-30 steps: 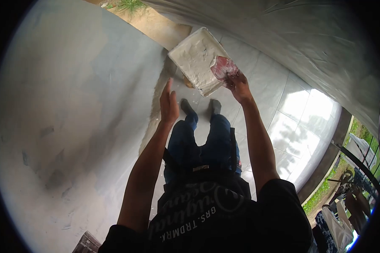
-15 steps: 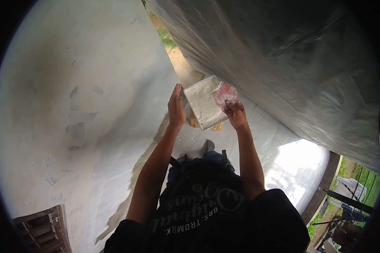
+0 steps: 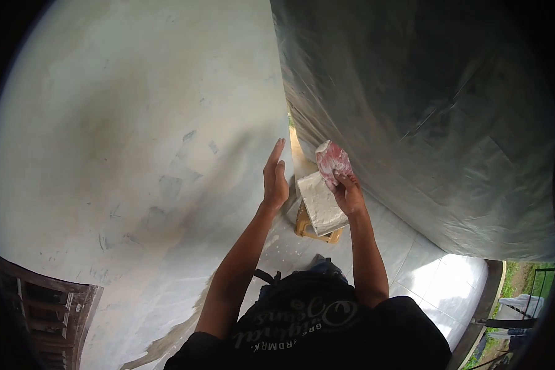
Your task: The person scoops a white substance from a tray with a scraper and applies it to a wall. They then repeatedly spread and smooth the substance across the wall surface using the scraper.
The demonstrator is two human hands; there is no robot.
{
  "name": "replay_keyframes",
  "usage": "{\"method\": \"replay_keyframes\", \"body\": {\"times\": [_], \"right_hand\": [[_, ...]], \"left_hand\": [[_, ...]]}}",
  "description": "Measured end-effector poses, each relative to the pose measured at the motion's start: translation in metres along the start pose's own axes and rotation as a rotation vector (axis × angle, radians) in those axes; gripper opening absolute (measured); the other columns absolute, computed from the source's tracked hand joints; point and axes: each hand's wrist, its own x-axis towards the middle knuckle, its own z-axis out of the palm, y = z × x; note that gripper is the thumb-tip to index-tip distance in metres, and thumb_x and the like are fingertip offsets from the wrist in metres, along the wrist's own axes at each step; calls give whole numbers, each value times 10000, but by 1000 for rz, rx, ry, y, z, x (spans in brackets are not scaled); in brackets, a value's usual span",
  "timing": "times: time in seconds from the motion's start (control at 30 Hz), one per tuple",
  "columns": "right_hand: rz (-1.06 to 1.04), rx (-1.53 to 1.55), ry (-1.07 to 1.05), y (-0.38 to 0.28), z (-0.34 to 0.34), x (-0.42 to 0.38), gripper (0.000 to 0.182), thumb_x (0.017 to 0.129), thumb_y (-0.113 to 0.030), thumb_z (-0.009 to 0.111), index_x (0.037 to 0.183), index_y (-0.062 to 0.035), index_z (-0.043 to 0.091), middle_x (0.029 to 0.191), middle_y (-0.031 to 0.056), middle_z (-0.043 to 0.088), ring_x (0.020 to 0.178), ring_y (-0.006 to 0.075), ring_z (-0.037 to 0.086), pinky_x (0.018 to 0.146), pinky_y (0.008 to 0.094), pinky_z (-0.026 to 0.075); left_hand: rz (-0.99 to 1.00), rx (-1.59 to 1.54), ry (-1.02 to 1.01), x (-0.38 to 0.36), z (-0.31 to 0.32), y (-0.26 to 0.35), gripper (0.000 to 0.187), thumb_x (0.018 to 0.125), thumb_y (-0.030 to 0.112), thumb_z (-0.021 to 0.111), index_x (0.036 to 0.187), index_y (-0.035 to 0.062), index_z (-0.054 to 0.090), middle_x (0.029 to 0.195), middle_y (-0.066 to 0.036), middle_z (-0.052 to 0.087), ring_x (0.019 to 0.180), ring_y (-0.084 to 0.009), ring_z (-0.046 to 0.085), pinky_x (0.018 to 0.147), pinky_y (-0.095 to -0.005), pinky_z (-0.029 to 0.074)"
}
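Note:
In my right hand (image 3: 349,195) is a red plastic putty scraper (image 3: 332,161), smeared with white putty, with the fingers closed on its lower edge. Just below it, a square slab or tray coated with white putty (image 3: 320,200) overlaps a yellow stool (image 3: 303,223). My left hand (image 3: 276,184) is raised with its fingers stretched upward, close to the pale wall (image 3: 166,123). Nothing shows in it.
A grey plastic sheet (image 3: 425,111) hangs along the right. Tiled floor (image 3: 407,253) with white specks runs beneath. At lower left is a brown wooden frame with slats (image 3: 52,311). Clothes on a rack (image 3: 521,308) and grass lie outside at lower right.
The scraper has lifted away from the putty with my right hand, and its face has turned. My left hand stays raised by the wall. The view has shifted, so the stool shows more.

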Motion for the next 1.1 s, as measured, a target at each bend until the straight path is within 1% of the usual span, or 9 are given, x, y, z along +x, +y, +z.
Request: {"method": "replay_keyframes", "body": {"times": [0.53, 0.6, 0.7, 0.77, 0.8, 0.87, 1.0, 1.07, 1.1], "right_hand": [[15, 77, -397, -47, 183, 82, 252, 959, 17, 550, 1209, 3, 583, 1126, 90, 670, 986, 188, 701, 820, 335, 647], [4, 36, -397, -57, 199, 94, 232, 966, 2, 552, 1196, 12, 580, 1112, 94, 672, 960, 180, 704, 806, 323, 647], [-60, -77, -398, -72, 220, 118, 267, 965, 17, 542, 1231, 13, 571, 1149, 106, 666, 990, 191, 697, 830, 340, 641], [-146, -131, -463, -86, 240, 132, 296, 965, 20, 543, 1261, 13, 553, 1172, 113, 662, 1017, 204, 692, 854, 356, 637], [-141, -133, -471, -92, 253, 139, 296, 965, 20, 543, 1261, 13, 553, 1172, 113, 662, 1017, 204, 692, 854, 356, 637], [-259, -196, -476, -104, 281, 152, 341, 952, 43, 555, 1290, 9, 528, 1201, 140, 645, 1058, 229, 690, 915, 381, 630], [-414, -280, -496, -115, 333, 196, 321, 949, 48, 574, 1267, 17, 541, 1186, 136, 649, 1028, 230, 690, 886, 373, 621], [-832, -483, -508, -115, 361, 219, 302, 932, 60, 584, 1232, 45, 554, 1164, 163, 656, 961, 255, 696, 814, 368, 603], [-832, -484, -516, -117, 371, 225, 302, 932, 60, 584, 1232, 45, 554, 1164, 163, 656, 961, 255, 696, 814, 368, 603]], "left_hand": [[357, 180, 166, 88, -54, 127, 619, 918, 125, 317, 1493, -100, 368, 1547, -254, 418, 1489, -347, 327, 1231, -412, 198], [414, 272, 150, 101, -60, 132, 587, 1038, 254, 272, 1557, -21, 288, 1568, -222, 403, 1502, -339, 306, 1235, -451, 152], [507, 360, 173, 124, -70, 150, 583, 997, 148, 257, 1556, -13, 298, 1564, -226, 407, 1496, -345, 320, 1241, -449, 153], [546, 417, 189, 139, -78, 171, 594, 972, 107, 257, 1546, -35, 305, 1556, -233, 414, 1494, -346, 323, 1241, -447, 170], [564, 404, 222, 146, -81, 184, 634, 866, 58, 326, 1474, -112, 389, 1532, -256, 433, 1474, -353, 350, 1232, -419, 217], [631, 491, 239, 162, -91, 205, 630, 865, 51, 334, 1471, -110, 391, 1522, -259, 444, 1464, -360, 365, 1227, -421, 231], [719, 717, 268, 193, -111, 251, 617, 874, 42, 345, 1475, -91, 388, 1511, -258, 455, 1448, -385, 384, 1220, -465, 251], [807, 928, 301, 211, -125, 269, 585, 899, 41, 375, 1474, -66, 399, 1510, -215, 472, 1446, -396, 381, 1214, -505, 252], [808, 929, 308, 218, -133, 278, 585, 899, 41, 375, 1474, -66, 399, 1510, -215, 472, 1446, -396, 381, 1214, -505, 252]]}}
